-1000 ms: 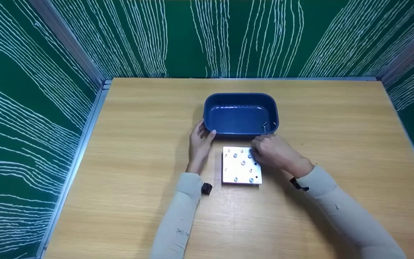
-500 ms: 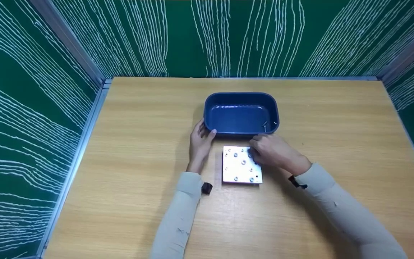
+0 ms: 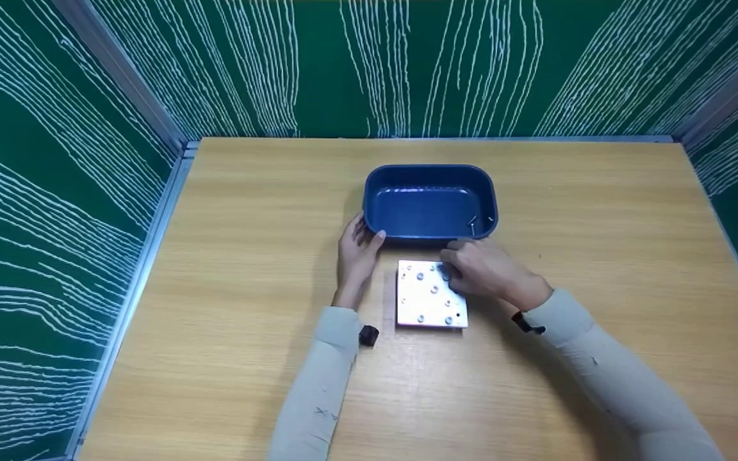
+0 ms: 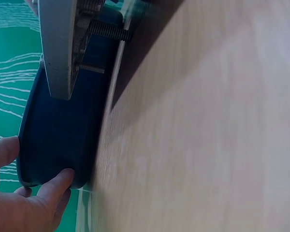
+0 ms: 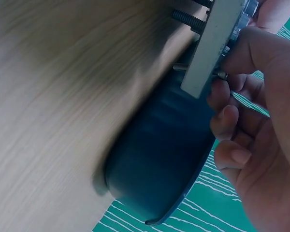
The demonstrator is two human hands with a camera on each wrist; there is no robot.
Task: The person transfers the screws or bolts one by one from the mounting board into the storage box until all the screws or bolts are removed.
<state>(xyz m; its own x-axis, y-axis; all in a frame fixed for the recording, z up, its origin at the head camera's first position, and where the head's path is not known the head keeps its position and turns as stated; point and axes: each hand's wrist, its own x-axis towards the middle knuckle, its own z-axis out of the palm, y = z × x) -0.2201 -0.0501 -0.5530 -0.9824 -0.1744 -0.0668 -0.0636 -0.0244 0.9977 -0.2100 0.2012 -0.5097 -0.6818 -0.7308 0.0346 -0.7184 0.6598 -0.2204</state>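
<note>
Left hand (image 3: 356,255) at tub (image 3: 430,203), near-left corner: thumb on rim, fingers straight against outer wall, nothing gripped. Same contact in left wrist view, fingertips (image 4: 58,181) pressed on tub wall (image 4: 63,135).

Right hand (image 3: 484,269) on far-right corner of plate (image 3: 432,293). Fingers curled down over a screw (image 5: 222,74) in right wrist view, thumb and forefinger pinching the screw head at the plate (image 5: 210,53) face. Pinch tight, other fingers (image 5: 227,116) folded loose below it.

Plate flat on table (image 3: 247,269), just in front of tub, between both hands, propped off the surface on bolts; threaded shanks (image 4: 108,31) visible under it in left wrist view. Several more screw heads (image 3: 420,276) across plate top.

Tub on table centre, just behind plate. Small metal parts (image 3: 473,223) in its near-right corner; too small to tell which kind.

Small black item (image 3: 368,335) at left sleeve (image 3: 324,371), beside plate's near-left corner. Green panels (image 3: 55,160) around table.
</note>
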